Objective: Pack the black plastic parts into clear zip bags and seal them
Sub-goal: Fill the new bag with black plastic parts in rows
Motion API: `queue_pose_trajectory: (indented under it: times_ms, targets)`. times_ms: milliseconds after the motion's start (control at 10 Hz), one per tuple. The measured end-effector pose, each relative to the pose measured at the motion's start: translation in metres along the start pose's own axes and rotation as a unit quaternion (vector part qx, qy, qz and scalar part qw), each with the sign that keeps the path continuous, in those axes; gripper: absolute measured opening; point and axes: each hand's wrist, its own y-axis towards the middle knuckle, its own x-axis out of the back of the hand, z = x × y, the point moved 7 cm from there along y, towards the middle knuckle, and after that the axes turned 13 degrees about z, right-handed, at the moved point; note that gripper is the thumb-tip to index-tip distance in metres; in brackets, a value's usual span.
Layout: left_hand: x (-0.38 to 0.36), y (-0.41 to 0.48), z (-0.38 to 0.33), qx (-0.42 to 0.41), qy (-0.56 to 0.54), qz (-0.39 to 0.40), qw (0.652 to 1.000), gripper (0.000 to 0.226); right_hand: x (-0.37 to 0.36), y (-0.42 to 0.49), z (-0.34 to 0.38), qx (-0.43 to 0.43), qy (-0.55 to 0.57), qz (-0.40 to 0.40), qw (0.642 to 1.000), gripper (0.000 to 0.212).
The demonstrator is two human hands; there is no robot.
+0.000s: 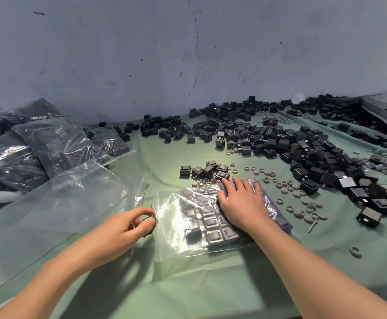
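Observation:
A clear zip bag lies flat on the green cloth in front of me, filled with rows of black plastic parts. My right hand rests palm down on the bag's right half, fingers spread and fairly straight, pressing the parts. My left hand pinches the bag's zip edge at its left side between thumb and fingers. A small group of loose black parts sits just beyond the bag.
Empty clear bags lie to the left, with filled sealed bags stacked behind them. A big heap of black parts covers the right and back. Grey rings and caps and a screw are scattered right of the bag.

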Motion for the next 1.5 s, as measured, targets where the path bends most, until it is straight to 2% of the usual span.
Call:
queue_pose_trajectory:
  times_ms: [100, 200, 300, 400, 500, 600, 700, 800, 900, 1000, 1300, 1500]
  targets:
    - [-0.014, 0.012, -0.009, 0.004, -0.001, 0.006, 1.000, 0.046, -0.001, 0.000, 0.000, 0.000, -0.002, 0.001, 1.000, 0.060]
    - [-0.023, 0.019, -0.009, 0.020, -0.016, 0.021, 0.999, 0.044, -0.001, -0.001, 0.001, 0.002, -0.004, 0.000, 1.000, 0.060]
    - [-0.028, 0.018, -0.007, -0.003, -0.070, 0.085, 0.994, 0.025, 0.000, 0.000, 0.000, 0.002, -0.004, 0.001, 1.000, 0.060]
    - [-0.025, 0.012, 0.000, -0.005, -0.038, 0.105, 0.994, 0.019, -0.001, 0.001, 0.000, 0.002, -0.004, 0.004, 1.000, 0.060]
    - [-0.023, 0.012, 0.006, 0.008, -0.001, 0.076, 0.997, 0.012, -0.002, 0.002, -0.001, 0.001, 0.000, 0.004, 1.000, 0.060]
    - [-0.024, 0.012, 0.002, 0.004, 0.004, 0.075, 0.997, 0.022, -0.002, 0.002, 0.000, 0.002, 0.001, 0.002, 1.000, 0.060]
    - [-0.012, 0.014, 0.004, 0.013, -0.024, 0.000, 1.000, 0.031, -0.002, 0.002, 0.000, 0.002, 0.000, 0.003, 1.000, 0.060]
    - [-0.015, 0.016, -0.004, -0.010, -0.037, -0.003, 0.999, 0.030, -0.002, 0.001, 0.000, 0.002, -0.001, 0.002, 1.000, 0.060]
    - [-0.028, 0.017, -0.008, -0.030, -0.012, 0.035, 0.999, 0.024, -0.001, 0.001, 0.000, 0.002, 0.000, 0.001, 1.000, 0.059]
    - [-0.028, 0.016, -0.006, -0.030, -0.008, 0.047, 0.998, 0.036, -0.001, 0.000, 0.000, 0.002, -0.002, -0.001, 1.000, 0.059]
    - [-0.031, 0.014, -0.008, -0.030, -0.075, 0.108, 0.991, 0.025, 0.000, 0.001, 0.001, 0.000, -0.001, -0.002, 1.000, 0.059]
    - [-0.033, 0.013, -0.010, -0.019, -0.109, 0.103, 0.989, 0.024, 0.001, -0.001, 0.001, 0.001, 0.001, 0.003, 1.000, 0.059]
